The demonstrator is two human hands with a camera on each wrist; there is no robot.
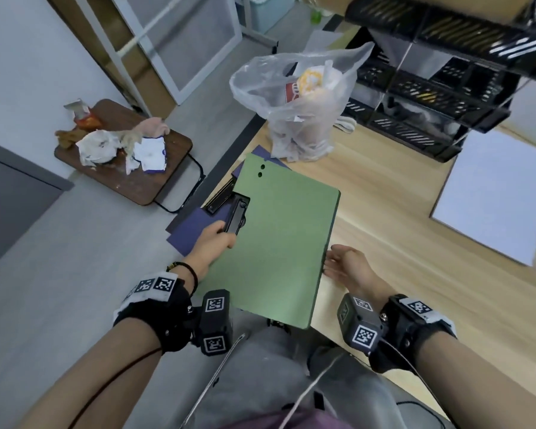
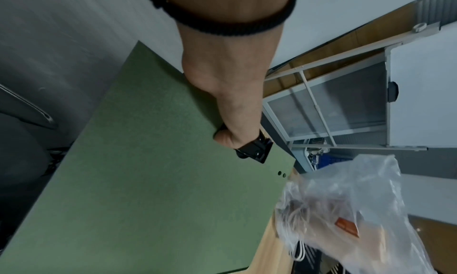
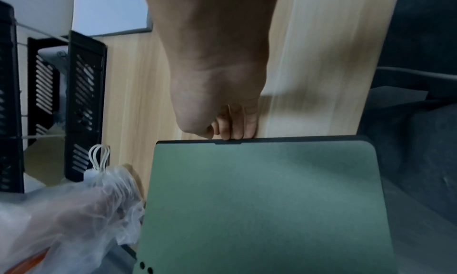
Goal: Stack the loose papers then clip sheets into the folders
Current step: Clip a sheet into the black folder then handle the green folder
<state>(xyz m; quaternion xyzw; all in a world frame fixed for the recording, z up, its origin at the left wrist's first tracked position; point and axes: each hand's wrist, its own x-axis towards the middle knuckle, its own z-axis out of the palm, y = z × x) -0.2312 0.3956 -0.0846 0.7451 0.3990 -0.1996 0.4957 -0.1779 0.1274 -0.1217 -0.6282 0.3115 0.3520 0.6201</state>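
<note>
We find the green folder (image 1: 279, 243) lying flat at the near left part of the counter (image 1: 399, 212), its near corner overhanging the edge toward the person's lap. The left hand (image 1: 212, 243) has its grip curled round the black clip (image 1: 235, 218) on the folder's left edge, thumb on the folder face. The right hand (image 1: 347, 266) rests at the opposite edge with a loose, relaxed grip, fingertips (image 3: 236, 133) touching that edge and holding nothing.

Purple folders (image 1: 186, 230) lie beneath the green one, partly over the counter's edge. The white papers (image 1: 492, 196) sit well apart at the right of the counter; no sheet is in the green folder as far as we can see.

We judge the step in hand to be readying the clip. The next move calls for the left hand to raise the clip and the right hand to fetch sheets, square them and slide them under it. A plastic bag (image 1: 300, 103) stands just beyond the folder and may crowd that
</note>
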